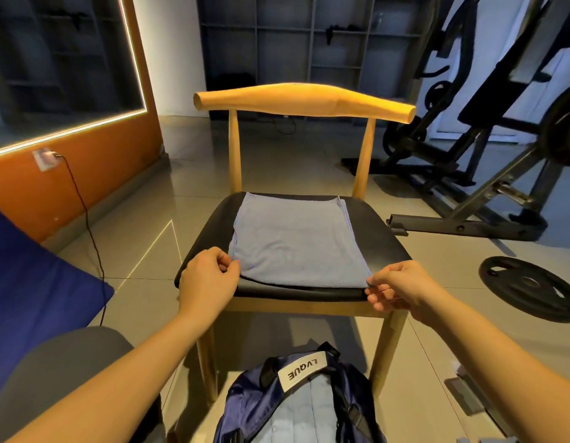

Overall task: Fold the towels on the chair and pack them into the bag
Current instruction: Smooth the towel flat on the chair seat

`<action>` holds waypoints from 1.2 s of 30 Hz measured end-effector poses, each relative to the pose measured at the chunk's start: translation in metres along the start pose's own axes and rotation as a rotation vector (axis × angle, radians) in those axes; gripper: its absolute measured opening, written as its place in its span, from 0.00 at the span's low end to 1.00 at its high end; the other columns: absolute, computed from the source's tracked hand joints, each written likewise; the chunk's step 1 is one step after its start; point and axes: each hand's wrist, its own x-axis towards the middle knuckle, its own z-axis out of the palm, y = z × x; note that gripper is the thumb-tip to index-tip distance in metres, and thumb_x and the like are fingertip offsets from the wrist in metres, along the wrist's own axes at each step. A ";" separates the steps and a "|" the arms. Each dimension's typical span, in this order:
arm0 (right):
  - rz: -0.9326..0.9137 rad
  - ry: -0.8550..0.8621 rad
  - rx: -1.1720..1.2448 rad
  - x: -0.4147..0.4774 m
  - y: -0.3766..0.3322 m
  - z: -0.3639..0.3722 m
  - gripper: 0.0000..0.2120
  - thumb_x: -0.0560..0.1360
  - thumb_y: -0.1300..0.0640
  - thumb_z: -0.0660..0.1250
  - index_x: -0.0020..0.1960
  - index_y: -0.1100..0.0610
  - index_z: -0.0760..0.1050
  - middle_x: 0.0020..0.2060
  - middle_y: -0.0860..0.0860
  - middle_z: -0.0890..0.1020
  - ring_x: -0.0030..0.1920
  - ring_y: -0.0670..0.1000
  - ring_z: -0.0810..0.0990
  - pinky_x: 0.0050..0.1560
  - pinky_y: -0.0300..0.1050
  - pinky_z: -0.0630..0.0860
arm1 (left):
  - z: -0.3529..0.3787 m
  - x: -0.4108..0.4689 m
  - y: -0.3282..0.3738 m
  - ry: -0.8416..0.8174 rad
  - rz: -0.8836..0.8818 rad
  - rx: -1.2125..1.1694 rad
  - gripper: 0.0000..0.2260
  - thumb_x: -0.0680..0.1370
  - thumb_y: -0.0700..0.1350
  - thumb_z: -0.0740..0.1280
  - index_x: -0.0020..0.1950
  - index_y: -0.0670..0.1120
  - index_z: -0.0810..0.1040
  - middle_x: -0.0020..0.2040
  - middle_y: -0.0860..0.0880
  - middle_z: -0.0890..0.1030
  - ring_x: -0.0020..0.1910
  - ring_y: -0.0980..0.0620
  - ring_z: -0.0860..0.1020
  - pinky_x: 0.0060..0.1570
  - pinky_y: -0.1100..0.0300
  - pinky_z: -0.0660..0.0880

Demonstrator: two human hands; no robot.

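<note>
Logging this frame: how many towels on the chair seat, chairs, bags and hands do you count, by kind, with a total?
towel: 1
chair: 1
bag: 1
hands: 2 (left hand, right hand)
Total: 5

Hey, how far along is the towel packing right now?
Done: light-blue cloth, likely a towel, already lies in the open bag. In hand: left hand and right hand pinch the near corners of the towel flat on the chair. Left: finish folding it and pack it.

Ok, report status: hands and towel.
Left hand, right hand each pinch a near towel corner. Towel flat on chair seat. Bag open on floor below. Nothing blocking.
</note>
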 end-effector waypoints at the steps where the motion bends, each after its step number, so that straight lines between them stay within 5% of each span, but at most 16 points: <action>1: -0.004 0.003 -0.003 0.000 0.001 0.000 0.04 0.76 0.67 0.71 0.49 0.69 0.81 0.38 0.64 0.86 0.33 0.57 0.84 0.39 0.51 0.85 | -0.001 0.001 0.000 -0.010 -0.004 0.012 0.09 0.77 0.50 0.72 0.39 0.52 0.77 0.34 0.54 0.78 0.34 0.54 0.77 0.37 0.53 0.81; 7: -0.020 0.038 -0.007 0.004 0.001 0.004 0.05 0.76 0.67 0.72 0.50 0.68 0.80 0.38 0.64 0.85 0.34 0.58 0.85 0.43 0.55 0.86 | -0.004 0.003 0.002 -0.043 0.002 0.005 0.05 0.76 0.48 0.74 0.42 0.50 0.82 0.35 0.55 0.79 0.35 0.56 0.77 0.34 0.64 0.72; 13: -0.015 0.051 0.023 0.004 -0.002 -0.001 0.04 0.76 0.68 0.72 0.50 0.68 0.80 0.38 0.64 0.85 0.36 0.59 0.85 0.47 0.57 0.85 | -0.022 0.010 0.002 -0.089 -0.164 -0.229 0.05 0.77 0.42 0.72 0.41 0.48 0.85 0.38 0.49 0.83 0.40 0.50 0.80 0.40 0.56 0.79; 16: 0.002 0.054 0.047 0.003 -0.003 -0.005 0.05 0.76 0.69 0.71 0.51 0.69 0.79 0.35 0.63 0.83 0.34 0.57 0.84 0.41 0.53 0.86 | -0.034 0.019 -0.002 -0.169 -0.270 -0.326 0.06 0.77 0.39 0.71 0.43 0.45 0.86 0.41 0.46 0.83 0.41 0.49 0.78 0.42 0.55 0.77; 22: 0.036 0.053 0.027 0.000 -0.008 -0.010 0.05 0.76 0.70 0.69 0.52 0.66 0.78 0.40 0.63 0.81 0.35 0.56 0.83 0.38 0.53 0.86 | -0.034 0.024 -0.010 -0.275 -0.267 -0.185 0.07 0.78 0.38 0.70 0.42 0.42 0.86 0.42 0.42 0.82 0.44 0.47 0.80 0.38 0.58 0.79; 28: 0.003 0.025 -0.087 -0.004 -0.006 -0.011 0.02 0.78 0.69 0.69 0.50 0.65 0.78 0.45 0.64 0.82 0.38 0.57 0.84 0.36 0.51 0.85 | -0.032 0.018 -0.023 -0.320 -0.112 0.308 0.10 0.77 0.47 0.71 0.36 0.49 0.83 0.34 0.47 0.81 0.38 0.50 0.80 0.48 0.47 0.83; 36: -0.015 -0.007 -0.151 -0.005 -0.003 -0.013 0.04 0.79 0.69 0.67 0.48 0.64 0.81 0.45 0.63 0.82 0.39 0.57 0.82 0.44 0.54 0.85 | -0.028 0.009 -0.010 -0.248 -0.264 0.074 0.21 0.77 0.62 0.70 0.39 0.44 0.81 0.33 0.45 0.82 0.32 0.47 0.83 0.42 0.47 0.84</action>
